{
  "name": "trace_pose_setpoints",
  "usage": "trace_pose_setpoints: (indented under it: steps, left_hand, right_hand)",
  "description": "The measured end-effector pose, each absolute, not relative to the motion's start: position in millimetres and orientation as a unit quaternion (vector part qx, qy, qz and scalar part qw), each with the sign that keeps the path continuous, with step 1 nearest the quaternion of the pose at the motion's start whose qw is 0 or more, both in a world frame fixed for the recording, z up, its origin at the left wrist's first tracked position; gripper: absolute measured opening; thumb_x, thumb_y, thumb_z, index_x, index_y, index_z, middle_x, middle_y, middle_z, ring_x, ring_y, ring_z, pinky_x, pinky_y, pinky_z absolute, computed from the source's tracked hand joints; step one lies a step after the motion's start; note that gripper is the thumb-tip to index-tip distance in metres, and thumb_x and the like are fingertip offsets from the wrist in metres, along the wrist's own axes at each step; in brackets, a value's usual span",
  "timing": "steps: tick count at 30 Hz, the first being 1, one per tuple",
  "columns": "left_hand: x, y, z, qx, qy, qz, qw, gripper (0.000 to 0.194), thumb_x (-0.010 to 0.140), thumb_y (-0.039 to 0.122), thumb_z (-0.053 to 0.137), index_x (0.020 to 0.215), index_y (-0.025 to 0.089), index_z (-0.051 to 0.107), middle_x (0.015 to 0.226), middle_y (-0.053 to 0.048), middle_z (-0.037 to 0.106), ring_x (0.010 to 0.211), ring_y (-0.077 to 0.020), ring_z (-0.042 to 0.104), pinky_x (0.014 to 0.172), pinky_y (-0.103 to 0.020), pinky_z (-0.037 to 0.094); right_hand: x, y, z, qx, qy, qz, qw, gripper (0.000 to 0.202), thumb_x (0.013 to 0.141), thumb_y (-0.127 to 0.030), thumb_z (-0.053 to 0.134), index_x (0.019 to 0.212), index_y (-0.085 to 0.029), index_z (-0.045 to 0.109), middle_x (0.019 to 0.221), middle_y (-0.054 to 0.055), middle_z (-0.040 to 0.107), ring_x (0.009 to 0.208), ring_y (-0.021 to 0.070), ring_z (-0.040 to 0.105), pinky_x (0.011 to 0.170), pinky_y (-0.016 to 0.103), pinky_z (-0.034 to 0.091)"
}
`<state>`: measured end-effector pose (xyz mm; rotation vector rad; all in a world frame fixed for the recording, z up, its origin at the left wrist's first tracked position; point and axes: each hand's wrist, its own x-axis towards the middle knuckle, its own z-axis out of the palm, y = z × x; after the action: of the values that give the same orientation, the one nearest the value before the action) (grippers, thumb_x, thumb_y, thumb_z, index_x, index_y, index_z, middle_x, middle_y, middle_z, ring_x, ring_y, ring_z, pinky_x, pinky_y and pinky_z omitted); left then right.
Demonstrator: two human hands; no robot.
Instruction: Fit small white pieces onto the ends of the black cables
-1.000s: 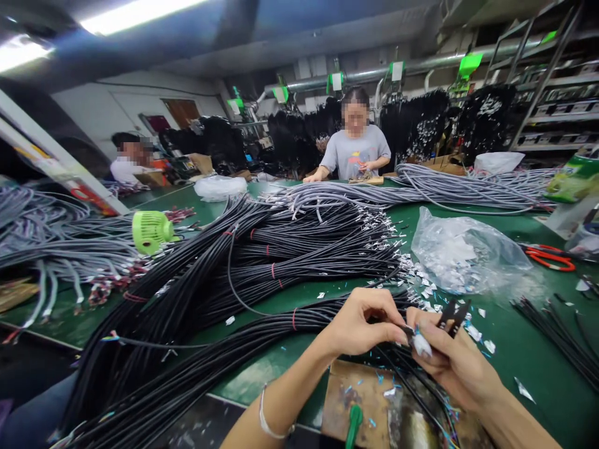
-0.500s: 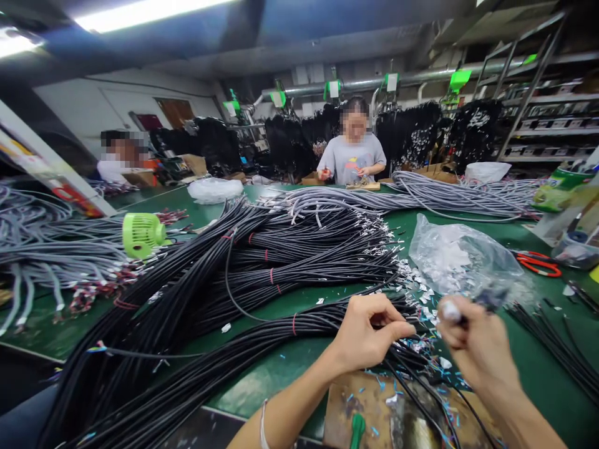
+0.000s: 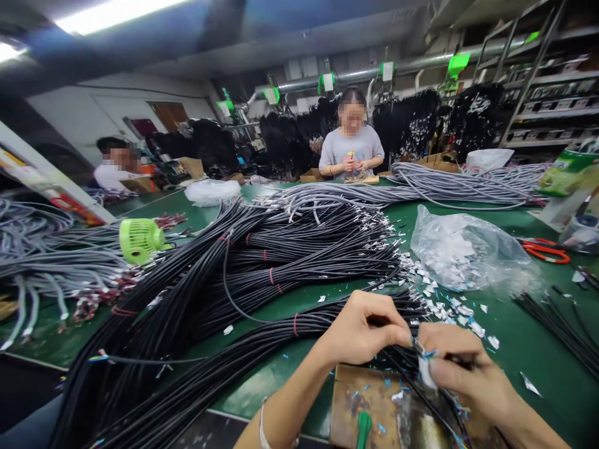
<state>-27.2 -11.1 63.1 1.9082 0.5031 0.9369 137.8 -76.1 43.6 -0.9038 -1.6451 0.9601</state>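
Observation:
My left hand (image 3: 369, 327), its thumb and fingers pinched together, grips the end of a black cable beside the near bundle of black cables (image 3: 276, 330). Just to its right, my right hand (image 3: 461, 362) is closed by the cable's end, with a small white piece (image 3: 427, 372) under its thumb and thin blue wires showing. A dark object lies partly hidden in its fingers. Below both hands is a brown board (image 3: 349, 399) with a green-handled part (image 3: 364, 429) and blue scraps on it.
Several black bundles fill the middle of the green table (image 3: 510, 324). A clear plastic bag (image 3: 468, 249), red-handled scissors (image 3: 545, 251) and loose black cables (image 3: 556, 327) lie right. A green fan (image 3: 140, 240) stands left. A person (image 3: 352, 140) works across the table.
My right hand has moved left and down, close to my left hand, and the white piece is now at the cable's end. The person opposite has brought both hands together.

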Motion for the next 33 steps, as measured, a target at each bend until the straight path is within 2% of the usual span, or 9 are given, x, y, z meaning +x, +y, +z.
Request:
trace_pose_setpoints:
  steps: [2,4,10,15,18,22,28,30,33]
  left_hand:
    - [-23.6,-11.9,59.3,0.76,0.22,0.405,0.459,0.035,0.075,0.043,0.067,0.058,0.012,0.066,0.055,-0.004,0.06,0.051,-0.0106,0.047,0.048,-0.022,0.032]
    - [-19.4,-14.2,55.7,0.751,0.247,0.426,0.44,0.027,0.073,0.033,0.071,0.058,0.012,0.064,0.057,-0.002,0.059,0.053,-0.0101,0.046,0.049,-0.021,0.031]
    - [-16.2,-15.7,54.1,0.705,0.285,0.445,0.473,0.023,0.07,0.021,0.07,0.054,0.012,0.056,0.054,0.001,0.052,0.05,-0.0082,0.04,0.047,-0.02,0.029]
    - [-13.7,-18.1,53.9,0.702,0.297,0.451,0.465,0.024,0.073,0.023,0.067,0.055,0.012,0.057,0.053,0.002,0.05,0.05,-0.0077,0.039,0.047,-0.02,0.029]
    - [-9.9,-21.2,50.9,0.723,0.312,0.44,0.432,0.024,0.074,0.024,0.067,0.056,0.011,0.059,0.053,0.001,0.051,0.05,-0.008,0.04,0.048,-0.02,0.029]
    - [-8.2,-20.6,48.7,0.74,0.356,0.418,0.388,0.018,0.076,0.021,0.064,0.061,0.011,0.064,0.056,-0.001,0.056,0.052,-0.0091,0.043,0.049,-0.021,0.032]
    - [-17.7,-16.0,55.3,0.785,0.211,0.394,0.428,0.019,0.078,0.025,0.065,0.067,0.011,0.072,0.059,-0.005,0.061,0.054,-0.0126,0.05,0.051,-0.023,0.035]
    - [-16.6,-17.6,55.8,0.782,0.231,0.415,0.403,0.016,0.076,0.022,0.067,0.065,0.011,0.072,0.057,-0.004,0.06,0.053,-0.0121,0.049,0.051,-0.023,0.034]
    - [-12.0,-21.6,54.1,0.775,0.275,0.43,0.373,0.011,0.073,0.014,0.068,0.063,0.011,0.072,0.056,-0.003,0.061,0.052,-0.0108,0.047,0.05,-0.023,0.033]
  right_hand:
    - [132.3,-72.4,42.1,-0.391,-0.531,0.521,0.541,0.039,0.075,-0.041,0.06,0.048,-0.018,0.044,0.049,-0.004,0.036,0.042,0.0076,0.032,0.037,0.022,0.024]
    - [140.6,-67.5,44.1,-0.43,-0.428,0.541,0.583,0.037,0.07,-0.038,0.064,0.048,-0.018,0.043,0.047,-0.006,0.031,0.038,0.0047,0.024,0.035,0.021,0.016]
    - [205.8,-56.7,67.1,-0.451,-0.41,0.318,0.726,0.04,0.082,-0.038,0.052,0.05,-0.022,0.032,0.046,-0.007,0.03,0.035,0.0042,0.023,0.034,0.026,0.015]
    - [173.8,-57.4,54.0,-0.515,-0.554,0.261,0.6,0.026,0.076,-0.032,0.066,0.057,-0.017,0.058,0.049,-0.002,0.051,0.045,0.0103,0.044,0.042,0.024,0.031]
    - [156.5,-60.0,43.3,-0.472,-0.731,0.082,0.486,0.018,0.084,-0.02,0.055,0.068,-0.017,0.061,0.06,0.0,0.054,0.054,0.0108,0.047,0.05,0.023,0.036]
    - [159.5,-64.0,36.1,-0.455,-0.752,-0.099,0.467,0.011,0.081,-0.012,0.055,0.077,-0.017,0.063,0.064,0.001,0.056,0.055,0.0115,0.048,0.051,0.024,0.034]
    - [146.2,-73.5,37.1,-0.475,-0.57,0.43,0.515,0.043,0.086,-0.047,0.049,0.056,-0.018,0.042,0.052,-0.005,0.031,0.043,0.0063,0.027,0.038,0.02,0.02]
    - [148.0,-70.6,40.3,-0.494,-0.48,0.444,0.573,0.044,0.079,-0.05,0.059,0.054,-0.018,0.042,0.05,-0.007,0.029,0.042,0.0052,0.024,0.037,0.02,0.016]
    - [166.1,-60.0,48.1,-0.504,-0.388,0.337,0.694,0.041,0.073,-0.047,0.065,0.053,-0.019,0.041,0.049,-0.006,0.035,0.04,0.0049,0.026,0.035,0.02,0.02]
